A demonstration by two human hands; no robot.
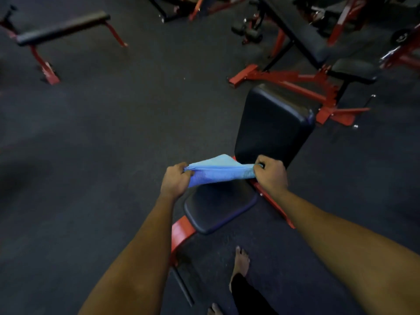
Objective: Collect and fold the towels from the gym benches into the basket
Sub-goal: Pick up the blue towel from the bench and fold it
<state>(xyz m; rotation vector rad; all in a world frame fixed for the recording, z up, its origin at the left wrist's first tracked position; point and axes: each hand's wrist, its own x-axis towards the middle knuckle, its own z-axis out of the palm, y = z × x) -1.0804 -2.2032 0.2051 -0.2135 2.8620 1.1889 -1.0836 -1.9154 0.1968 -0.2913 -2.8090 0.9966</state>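
Your left hand (176, 179) has its fingers (183, 169) curled shut round the left end of the blue towel (221, 170), with the cloth bunched inside the grip. Your right hand (270, 172) is closed the same way on the right end (knuckles up, the fingertips tucked under, so how many of them pinch the cloth cannot be told). Neither hand holds anything else.

The towel runs straight from one fist to the other, pulled fairly taut. One flap peaks toward 12 o'clock and the lower edge sags a little toward 6 o'clock. It hangs in the air and looks clear of any surface.

Directly below it, at 6 o'clock, is the black seat pad (218, 208) of the desk. The longer back pad (275, 123) lies at 1 o'clock from the towel, its near end just behind your right hand. Both pads sit on a red frame (181, 233) on the dark rubber floor (113, 133).

Your bare foot (242, 260) stands on the floor at 5 o'clock, just beside the frame.

Farther out, a flat bench (63, 27) with red legs stands at 10 o'clock, well apart from you. An inclined bench (302, 32) on red rails is at 1 o'clock, with dark dumbbells (247, 30) on the floor beside it (blurred, so the count is unclear).
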